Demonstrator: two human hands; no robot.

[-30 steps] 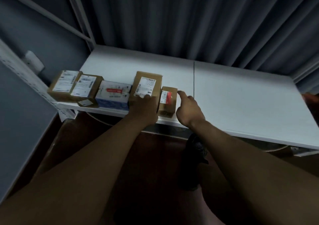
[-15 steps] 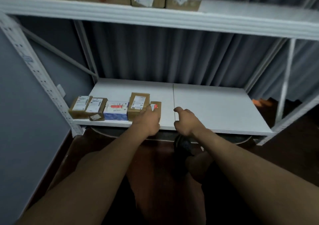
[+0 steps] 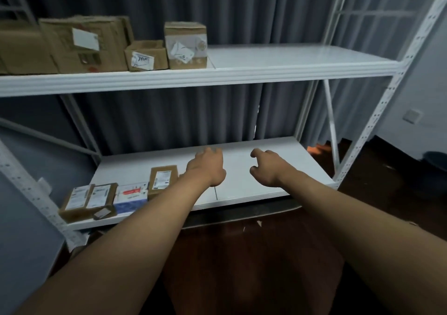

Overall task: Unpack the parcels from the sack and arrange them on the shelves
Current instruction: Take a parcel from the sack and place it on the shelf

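Along the lower shelf (image 3: 278, 189), at its left front edge, a row of small parcels (image 3: 130, 195) sits side by side. Just right of them the left hand (image 3: 208, 167) reaches out over the shelf, palm down, fingers loosely bent and holding nothing. The right hand (image 3: 267, 168) hovers near it, fingers curled loosely, also holding nothing. Right of both hands the board runs bare to the perforated upright (image 3: 377, 111). The upper shelf (image 3: 290, 70) carries larger boxes (image 3: 101, 46) at its left
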